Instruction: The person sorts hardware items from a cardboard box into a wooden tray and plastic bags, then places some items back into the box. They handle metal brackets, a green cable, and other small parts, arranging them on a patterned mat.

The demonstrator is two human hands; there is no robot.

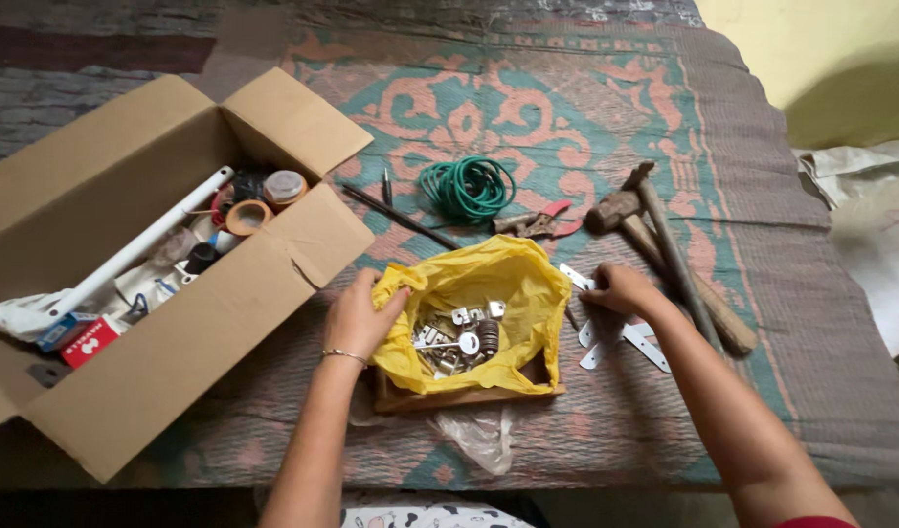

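Yellow plastic, crumpled into an open bag, sits in a shallow wooden tray; the left hand curls its fingers over the bag's near-left rim, pinching the film. Just right of those fingers, inside the bag, lies a heap of small metal hardware. The right hand rests beyond the bag's right edge, fingers bent down onto flat white metal brackets, though whether it grips one I cannot tell. Past its knuckles lie two wooden-handled hammers. Left of the left hand, an open cardboard box holds a white pipe, tape rolls and a small red packet.
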